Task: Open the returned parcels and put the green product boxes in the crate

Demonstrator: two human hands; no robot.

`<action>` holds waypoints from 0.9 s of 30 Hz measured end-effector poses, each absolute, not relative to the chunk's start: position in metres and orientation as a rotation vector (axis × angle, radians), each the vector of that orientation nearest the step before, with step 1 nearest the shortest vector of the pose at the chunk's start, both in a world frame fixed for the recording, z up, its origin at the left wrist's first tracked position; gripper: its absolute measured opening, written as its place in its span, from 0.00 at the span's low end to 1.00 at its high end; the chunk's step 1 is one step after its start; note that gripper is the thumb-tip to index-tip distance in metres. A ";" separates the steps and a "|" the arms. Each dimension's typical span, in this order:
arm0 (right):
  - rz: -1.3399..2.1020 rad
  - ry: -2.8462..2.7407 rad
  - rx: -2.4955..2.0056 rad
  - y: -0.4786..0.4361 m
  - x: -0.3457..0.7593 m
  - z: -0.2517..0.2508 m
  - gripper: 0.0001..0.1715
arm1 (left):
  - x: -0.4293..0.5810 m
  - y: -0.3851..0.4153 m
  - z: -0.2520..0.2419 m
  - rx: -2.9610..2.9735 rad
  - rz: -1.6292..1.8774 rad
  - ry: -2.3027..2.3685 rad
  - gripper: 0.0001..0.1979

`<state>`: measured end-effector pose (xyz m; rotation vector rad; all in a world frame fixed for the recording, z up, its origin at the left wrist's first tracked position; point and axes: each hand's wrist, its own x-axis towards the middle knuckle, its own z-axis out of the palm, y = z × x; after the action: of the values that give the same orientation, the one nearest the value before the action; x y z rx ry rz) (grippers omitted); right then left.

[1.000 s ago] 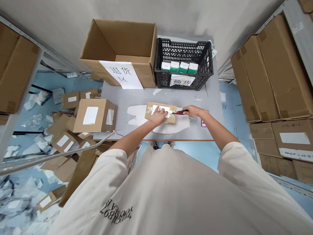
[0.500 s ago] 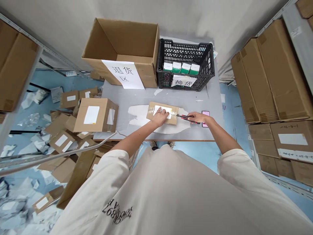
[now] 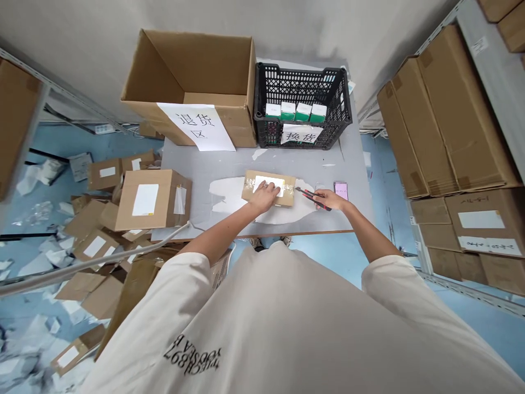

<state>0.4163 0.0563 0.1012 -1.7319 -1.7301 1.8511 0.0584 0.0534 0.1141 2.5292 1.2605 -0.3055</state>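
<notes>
A small taped cardboard box (image 3: 289, 198) with a white label lies on the grey table (image 3: 197, 158), over a torn white patch. My left hand (image 3: 264, 197) rests on top of this box with its fingers spread over the label. My right hand (image 3: 328, 200) is closed on a red and black cutter (image 3: 310, 194). The cutter's tip points left, a little off the box's right end. Just beyond my right hand lies a phone (image 3: 341, 190) with a lit screen.
Behind stand a large open carton (image 3: 233, 120) and a black crate (image 3: 303, 87) holding several white-green boxes. A closed carton (image 3: 158, 200) sits at the table's left. Cardboard boxes litter the floor at left; a shelf with cartons (image 3: 451, 109) stands at right. A pale cable crosses at left.
My right hand has drawn the cutter slightly away from the small box, so its tip no longer meets the tape. The phone now shows more fully. The whole view has shifted a little.
</notes>
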 end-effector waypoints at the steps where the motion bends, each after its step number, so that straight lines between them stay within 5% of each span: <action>1: 1.833 -1.658 -1.729 0.052 0.418 0.101 0.35 | 0.058 0.052 0.115 2.542 -0.315 1.260 0.35; 16: 1.034 -2.267 -1.612 0.030 0.394 0.110 0.27 | 0.055 0.073 0.116 2.397 -0.169 1.478 0.32; 27: 0.905 -2.366 -1.721 0.027 0.386 0.105 0.29 | 0.059 0.087 0.104 2.381 -0.152 1.502 0.29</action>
<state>0.3863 0.0273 0.1046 -1.7213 -2.3661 0.9054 0.0590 0.0869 0.1042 2.3811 1.5016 -0.1522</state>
